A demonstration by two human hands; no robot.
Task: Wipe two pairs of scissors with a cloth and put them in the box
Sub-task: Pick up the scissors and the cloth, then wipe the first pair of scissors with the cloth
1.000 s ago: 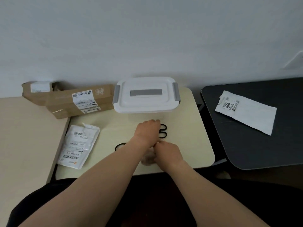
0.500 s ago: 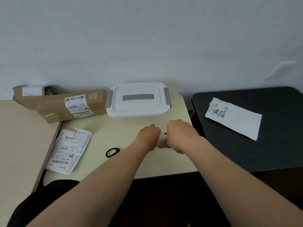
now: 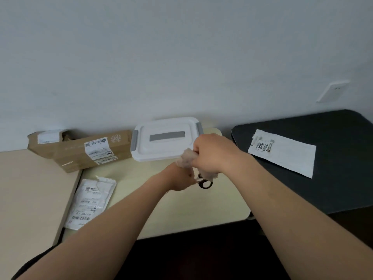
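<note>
A plain pale wall (image 3: 181, 57) fills the upper view, with a white outlet plate (image 3: 333, 91) at right. Against it stand a cream table (image 3: 181, 215), a beige table (image 3: 30, 188) just beside it on the left, and a black table (image 3: 333, 178) on the right.

The 2 bare forearms reach forward and converge. The right hand (image 3: 212, 152) fists round a cloth (image 3: 185, 158); the left hand (image 3: 180, 178), just below, grips scissors (image 3: 204, 187).

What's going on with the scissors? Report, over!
Right hand grips cloth. Left hand holds scissors. Box shut, lid on.
</note>
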